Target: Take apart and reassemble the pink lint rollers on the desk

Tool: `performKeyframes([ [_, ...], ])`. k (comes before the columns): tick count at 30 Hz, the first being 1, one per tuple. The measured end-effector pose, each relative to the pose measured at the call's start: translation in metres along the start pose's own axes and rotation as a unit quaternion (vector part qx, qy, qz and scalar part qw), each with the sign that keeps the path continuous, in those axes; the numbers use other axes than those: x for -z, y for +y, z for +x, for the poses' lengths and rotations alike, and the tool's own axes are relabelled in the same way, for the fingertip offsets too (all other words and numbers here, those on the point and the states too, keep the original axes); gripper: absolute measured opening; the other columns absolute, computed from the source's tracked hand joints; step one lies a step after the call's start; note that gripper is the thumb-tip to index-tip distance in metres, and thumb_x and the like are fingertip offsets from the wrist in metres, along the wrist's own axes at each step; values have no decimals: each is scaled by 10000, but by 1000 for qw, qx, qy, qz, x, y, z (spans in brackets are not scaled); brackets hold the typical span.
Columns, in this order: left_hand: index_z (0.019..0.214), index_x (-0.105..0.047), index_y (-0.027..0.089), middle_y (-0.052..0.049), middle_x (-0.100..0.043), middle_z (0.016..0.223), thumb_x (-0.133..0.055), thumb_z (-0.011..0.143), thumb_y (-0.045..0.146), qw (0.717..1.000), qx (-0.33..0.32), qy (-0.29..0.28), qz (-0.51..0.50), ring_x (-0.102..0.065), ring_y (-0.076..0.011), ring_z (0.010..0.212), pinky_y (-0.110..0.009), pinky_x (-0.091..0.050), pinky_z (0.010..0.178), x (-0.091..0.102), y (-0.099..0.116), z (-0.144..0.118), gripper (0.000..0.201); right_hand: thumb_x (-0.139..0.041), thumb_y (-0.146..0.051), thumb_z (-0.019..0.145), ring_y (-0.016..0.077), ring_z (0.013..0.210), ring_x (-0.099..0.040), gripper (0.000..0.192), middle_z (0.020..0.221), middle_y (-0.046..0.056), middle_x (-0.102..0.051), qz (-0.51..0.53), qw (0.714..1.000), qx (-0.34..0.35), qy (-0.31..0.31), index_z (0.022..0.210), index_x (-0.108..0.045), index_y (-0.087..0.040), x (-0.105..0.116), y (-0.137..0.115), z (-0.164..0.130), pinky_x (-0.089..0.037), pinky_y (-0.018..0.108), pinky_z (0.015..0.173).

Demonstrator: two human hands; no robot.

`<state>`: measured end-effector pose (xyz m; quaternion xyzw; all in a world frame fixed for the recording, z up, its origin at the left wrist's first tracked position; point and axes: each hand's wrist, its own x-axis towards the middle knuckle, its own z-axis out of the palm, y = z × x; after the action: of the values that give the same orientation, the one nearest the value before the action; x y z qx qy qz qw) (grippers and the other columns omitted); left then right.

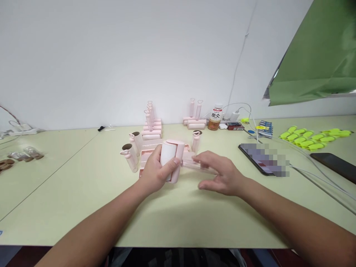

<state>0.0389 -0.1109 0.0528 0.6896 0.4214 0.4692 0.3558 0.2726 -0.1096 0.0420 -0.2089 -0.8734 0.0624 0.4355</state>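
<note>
My left hand [154,168] is wrapped round the head of a lint roller [178,167], a white paper roll in a pale pink cover, held above the table. Its clear pinkish handle [191,165] points right and looks smeared by motion. Beside that handle, my right hand [222,174] has its thumb and fingers spread, not closed round anything; whether a fingertip touches the handle I cannot tell. Behind my left hand lie pink roller parts [150,142], partly hidden. Two more handles [130,160] lean against rolls with brown cardboard cores [128,147].
Several assembled lint rollers [151,131] stand near the wall, with others [196,124] to their right by a bottle [215,118]. On the right are a phone [256,159], white cables [314,165], a dark phone [335,166] and neon yellow pieces [303,139].
</note>
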Motion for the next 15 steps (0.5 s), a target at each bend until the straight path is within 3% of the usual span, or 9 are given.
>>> performKeyframes([
  [2,1007,-539,182,-24,-618,861,-612,816,476,999,5,37,-21,-565,-174,754,-254,-443,630,1,-1,1,359,-484,-569,895,183,733,-591,468,913,80,-633,15,994,-101,29,1161,-560,-191,13,7,2,-491,304,641],
  [4,987,-534,187,-18,-609,828,-610,814,494,996,21,69,-50,-567,-164,716,-245,-446,592,1,-4,3,361,-395,-526,938,158,618,-540,391,755,36,-607,-17,969,-244,38,977,-594,-192,27,16,4,-437,277,564],
  [7,964,-519,198,17,-556,706,-618,794,521,990,73,83,-92,-511,-124,537,-214,-384,449,0,-11,7,378,-499,-476,876,151,570,-508,296,669,7,-596,-104,908,-391,-106,808,-600,-207,40,31,6,-354,254,508],
  [9,967,-515,203,26,-536,679,-628,780,525,985,98,78,-117,-476,-108,478,-199,-347,390,-2,-14,8,390,-572,-442,808,166,606,-535,240,727,24,-627,-133,869,-428,-208,784,-604,-205,40,40,3,-338,256,510],
  [11,977,-524,202,17,-546,705,-644,769,514,984,102,78,-127,-480,-105,485,-192,-353,374,-3,-15,8,393,-605,-378,758,176,614,-539,182,753,40,-626,-134,846,-443,-264,744,-583,-198,35,46,-1,-323,261,504],
  [15,980,-525,210,19,-546,726,-655,767,498,980,115,74,-143,-465,-93,463,-191,-365,352,-4,-15,6,381,-583,-278,749,158,583,-522,125,695,12,-582,-89,845,-434,-298,679,-515,-201,26,46,-5,-327,256,501],
])
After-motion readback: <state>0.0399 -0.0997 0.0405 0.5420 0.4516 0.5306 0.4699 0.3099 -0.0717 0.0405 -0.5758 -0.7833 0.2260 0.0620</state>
